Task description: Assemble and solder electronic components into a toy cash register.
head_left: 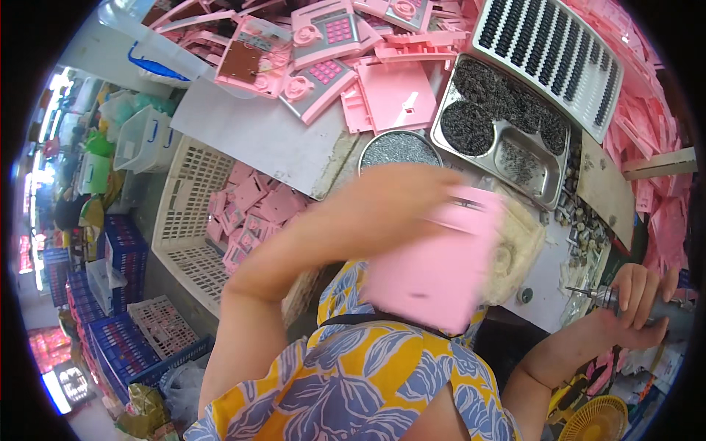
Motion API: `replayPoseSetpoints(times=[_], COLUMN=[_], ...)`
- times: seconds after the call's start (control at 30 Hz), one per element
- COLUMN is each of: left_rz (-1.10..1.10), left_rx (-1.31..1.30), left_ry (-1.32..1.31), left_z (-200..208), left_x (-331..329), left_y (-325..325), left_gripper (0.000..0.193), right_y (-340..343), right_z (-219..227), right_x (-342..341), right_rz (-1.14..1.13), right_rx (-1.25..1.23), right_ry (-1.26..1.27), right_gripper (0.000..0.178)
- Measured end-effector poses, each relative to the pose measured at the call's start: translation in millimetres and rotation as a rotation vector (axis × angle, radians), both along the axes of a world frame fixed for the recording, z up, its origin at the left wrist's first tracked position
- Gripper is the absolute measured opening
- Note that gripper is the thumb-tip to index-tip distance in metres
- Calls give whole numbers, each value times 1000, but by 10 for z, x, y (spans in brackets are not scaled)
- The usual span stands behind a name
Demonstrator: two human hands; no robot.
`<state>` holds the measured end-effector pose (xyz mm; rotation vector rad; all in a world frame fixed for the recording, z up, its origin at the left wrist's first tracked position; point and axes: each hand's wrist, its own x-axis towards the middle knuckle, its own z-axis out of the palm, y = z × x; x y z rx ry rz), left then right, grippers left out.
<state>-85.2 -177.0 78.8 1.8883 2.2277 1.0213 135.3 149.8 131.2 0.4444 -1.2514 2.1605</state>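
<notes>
My left hand [412, 209], smeared by motion, grips a flat pink plastic panel [430, 272] near its upper edge, in front of my chest. Its fingertips are partly hidden behind the panel. On the right, my right hand [638, 298] is closed around an electric screwdriver [604, 296], its thin bit pointing left. Just beyond my left hand stands a round dish of small silver screws [401, 149]. Beside it lies a steel tray [441, 136] with compartments of dark screws. A cream-coloured padded form [518, 246] sits partly behind the panel.
Pink box parts with keypads [323, 77] pile up at the back. A white plastic basket [195, 176] of pink pieces stands at left. A white rack of black parts [548, 59] lies at the far right. Blue crates [121, 334] stack at lower left, a yellow basket [599, 419] at lower right.
</notes>
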Motion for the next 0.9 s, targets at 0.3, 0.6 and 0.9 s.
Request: replayPoseSetpoints(times=[0.3,0.6,0.9], left_rz=[949,1420,1527], left_rx=[-301,441,519], left_ry=[-82,393,-289], left_z=[-347,-791,-1087], left_x=[-428,-1988,-2447], left_y=[-1868,-1201,-2034], left_gripper=[33,63,48], right_y=[-42,-161,41], right_z=[-220,-316,-434], right_x=[-359,-346,-330], right_rz=[35,-138,-349], right_rx=[165,220,359], right_ry=[-177,-338,-393], right_gripper=[31,43,55])
